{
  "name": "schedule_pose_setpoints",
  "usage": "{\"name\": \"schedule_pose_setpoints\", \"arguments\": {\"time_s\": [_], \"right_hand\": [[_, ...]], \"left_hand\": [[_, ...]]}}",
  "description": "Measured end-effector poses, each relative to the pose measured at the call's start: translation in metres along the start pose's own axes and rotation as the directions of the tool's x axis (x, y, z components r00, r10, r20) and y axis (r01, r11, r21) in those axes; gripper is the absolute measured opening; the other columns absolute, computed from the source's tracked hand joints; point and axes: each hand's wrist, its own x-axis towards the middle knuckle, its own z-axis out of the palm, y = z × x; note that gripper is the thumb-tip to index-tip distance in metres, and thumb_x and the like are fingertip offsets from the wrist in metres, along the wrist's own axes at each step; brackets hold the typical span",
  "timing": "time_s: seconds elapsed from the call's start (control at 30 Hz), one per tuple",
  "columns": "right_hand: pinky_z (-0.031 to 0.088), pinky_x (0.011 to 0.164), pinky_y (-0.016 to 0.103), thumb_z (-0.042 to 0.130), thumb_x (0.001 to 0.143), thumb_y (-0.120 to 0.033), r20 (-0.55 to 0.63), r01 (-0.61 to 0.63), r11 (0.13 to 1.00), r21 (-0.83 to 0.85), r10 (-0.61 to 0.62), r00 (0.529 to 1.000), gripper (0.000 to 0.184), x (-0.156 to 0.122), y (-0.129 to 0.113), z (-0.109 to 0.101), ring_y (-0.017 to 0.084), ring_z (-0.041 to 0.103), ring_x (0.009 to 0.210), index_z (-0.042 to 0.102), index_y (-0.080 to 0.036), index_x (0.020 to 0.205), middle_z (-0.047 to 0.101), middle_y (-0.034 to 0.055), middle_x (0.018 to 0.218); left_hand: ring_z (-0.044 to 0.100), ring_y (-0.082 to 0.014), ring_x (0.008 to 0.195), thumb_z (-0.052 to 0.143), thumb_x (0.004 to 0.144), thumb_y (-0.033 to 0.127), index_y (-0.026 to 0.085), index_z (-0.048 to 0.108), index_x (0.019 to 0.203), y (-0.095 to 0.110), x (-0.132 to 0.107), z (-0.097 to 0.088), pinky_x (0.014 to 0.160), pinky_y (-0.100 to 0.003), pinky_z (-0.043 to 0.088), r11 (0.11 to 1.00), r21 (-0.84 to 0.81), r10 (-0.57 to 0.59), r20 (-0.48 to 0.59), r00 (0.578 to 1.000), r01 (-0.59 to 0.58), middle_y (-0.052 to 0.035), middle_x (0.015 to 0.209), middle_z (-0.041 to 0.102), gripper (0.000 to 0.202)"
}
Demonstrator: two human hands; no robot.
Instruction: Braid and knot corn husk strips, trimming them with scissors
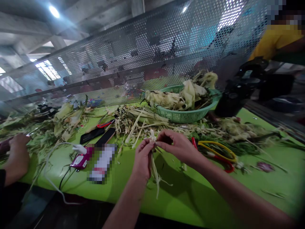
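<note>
Above the green tabletop (119, 187), my left hand (143, 159) pinches a small bundle of pale dried corn husk strips (155, 173). The upper end of the bundle is wound into a white knob, and thin ends dangle below the fingers. My right hand (175, 144) works at the same knob, thumb and forefinger pinched beside it; whether a strand lies between them is too small to make out. To the right of my right hand lie scissors (215, 152) with yellow and red handles.
Husk scraps (140, 116) spread along the back. A green basket (188, 116) of husks stands beside a black bottle (232, 95). Left lie phones (105, 137), a magenta power block (82, 159) and a white cable (49, 168). Another person's hand (19, 149) is at far left.
</note>
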Motion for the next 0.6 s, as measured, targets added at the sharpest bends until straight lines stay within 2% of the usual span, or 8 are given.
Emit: {"name": "schedule_pose_setpoints", "arguments": {"time_s": [0.1,0.23,0.3,0.43,0.5,0.6], "right_hand": [[0.043,0.063,0.025,0.062,0.081,-0.032,-0.046,0.026,0.997,0.075,-0.022,0.999,0.016,0.0004,0.0015,-0.0003,0.014,0.056,0.069,0.061,-0.018,0.087,0.064,0.0008,0.076],[0.041,0.065,0.025,0.060,0.081,-0.021,-0.141,0.133,0.991,-0.024,-0.135,0.981,0.008,-0.0009,0.0006,0.0000,0.014,0.056,0.071,0.060,-0.018,0.074,0.061,0.0009,0.075],[0.040,0.065,0.025,0.058,0.082,-0.019,-0.157,0.142,0.986,-0.084,-0.154,0.976,0.009,-0.0016,-0.0005,-0.0002,0.014,0.054,0.071,0.058,-0.018,0.073,0.059,0.0011,0.075],[0.040,0.065,0.026,0.054,0.084,-0.020,-0.141,0.094,0.987,-0.130,-0.113,0.984,0.013,-0.0023,-0.0020,0.0001,0.015,0.053,0.070,0.054,-0.018,0.071,0.057,0.0011,0.074],[0.040,0.063,0.026,0.052,0.085,-0.022,-0.118,0.055,0.996,-0.068,-0.063,0.991,0.014,-0.0020,-0.0018,0.0012,0.015,0.053,0.069,0.052,-0.019,0.071,0.056,0.0007,0.072],[0.041,0.059,0.025,0.050,0.086,-0.028,-0.056,-0.030,0.987,0.158,0.040,0.998,0.016,-0.0011,-0.0008,0.0034,0.014,0.052,0.062,0.050,-0.019,0.073,0.054,-0.0007,0.067]], "left_hand": [[0.056,-0.0069,0.062,0.074,0.067,0.022,0.016,0.061,0.080,-0.0003,-0.0015,0.0004,0.064,-0.020,0.043,0.991,0.124,0.049,0.046,0.998,-0.055,0.0018,0.071,0.062,0.019],[0.056,-0.0083,0.073,0.071,0.072,0.028,0.016,0.060,0.085,-0.0033,-0.0016,0.0006,0.074,-0.022,0.044,0.959,0.260,0.084,0.103,0.991,-0.108,0.0001,0.080,0.061,0.021],[0.057,-0.0091,0.074,0.070,0.073,0.030,0.017,0.059,0.087,-0.0054,-0.0004,-0.0002,0.074,-0.023,0.044,0.964,0.246,0.069,0.118,0.991,-0.096,-0.0003,0.081,0.061,0.022],[0.057,-0.0090,0.070,0.070,0.074,0.030,0.017,0.054,0.089,-0.0069,0.0014,-0.0021,0.073,-0.024,0.043,0.978,0.194,0.048,0.132,0.990,-0.073,0.0003,0.077,0.061,0.026],[0.056,-0.0087,0.069,0.070,0.074,0.029,0.018,0.053,0.088,-0.0055,0.0007,-0.0023,0.071,-0.023,0.043,0.970,0.222,0.068,0.153,0.986,-0.102,0.0007,0.076,0.060,0.025],[0.056,-0.0090,0.072,0.071,0.073,0.028,0.019,0.054,0.088,-0.0028,-0.0019,-0.0011,0.072,-0.022,0.042,0.944,0.271,0.136,0.197,0.971,-0.187,0.0009,0.079,0.061,0.024]]}}
